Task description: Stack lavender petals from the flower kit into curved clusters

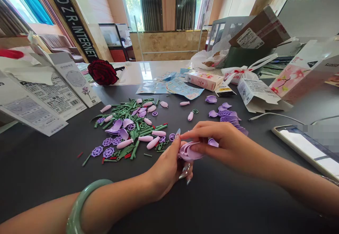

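Lilac plastic petal piece (189, 151): curved and cup-shaped, held just above the dark tabletop (212, 198) by both hands.

Hands: left hand (164, 170) and right hand (219, 144) are together and clamped on it, with the right fingertips (197, 145) pinching from above.

Left wrist: pale green jade bangle (76, 209).

Loose parts: messy heap of green plastic stems, pale pink buds and lilac lattice discs (129, 128) just left of the hands.

Stack: overlapping lilac plastic petals (229, 117) off to the right.

Boxes: small pink blossom-print box (204, 80) lying shut, torn-open white carton (258, 94), big blossom-print box (304, 72), and brown cardboard box (259, 29) at the back, contents hidden.

Bags: white plastic carrier bag (239, 74) behind the cartons.

Paper: white printed instruction sheets (53, 96) on the left, pale blue printed sheets (182, 87) ahead.

Also around: dark red rose bouquet (102, 72), phone (302, 149) with a white cable (275, 115).
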A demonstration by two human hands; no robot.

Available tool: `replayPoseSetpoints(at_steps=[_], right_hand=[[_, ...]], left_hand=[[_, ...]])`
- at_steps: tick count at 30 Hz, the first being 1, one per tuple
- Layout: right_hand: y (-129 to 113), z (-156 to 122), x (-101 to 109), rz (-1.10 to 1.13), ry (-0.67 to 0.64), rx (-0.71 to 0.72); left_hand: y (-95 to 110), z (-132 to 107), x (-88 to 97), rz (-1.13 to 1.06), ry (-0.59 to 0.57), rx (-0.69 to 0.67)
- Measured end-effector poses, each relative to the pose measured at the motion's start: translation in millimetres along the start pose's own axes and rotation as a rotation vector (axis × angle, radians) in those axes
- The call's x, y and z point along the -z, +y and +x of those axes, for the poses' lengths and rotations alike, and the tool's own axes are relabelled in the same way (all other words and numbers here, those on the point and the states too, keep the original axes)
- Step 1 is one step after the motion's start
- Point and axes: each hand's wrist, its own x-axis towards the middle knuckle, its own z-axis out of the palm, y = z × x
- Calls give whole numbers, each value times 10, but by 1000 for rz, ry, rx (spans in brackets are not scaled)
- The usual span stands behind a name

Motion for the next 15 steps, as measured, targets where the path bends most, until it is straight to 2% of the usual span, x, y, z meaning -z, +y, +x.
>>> replayPoseSetpoints(at_steps=[3,6,15], right_hand=[[-12,2,0,48,-9,-78],[-14,11,-7,51,-15,-97],[14,10,-26,-71,50,6]], left_hand=[[0,5,7,19,-12,6],[-13,9,13,8,-31,-7],[6,-32,7,37,-31,7]])
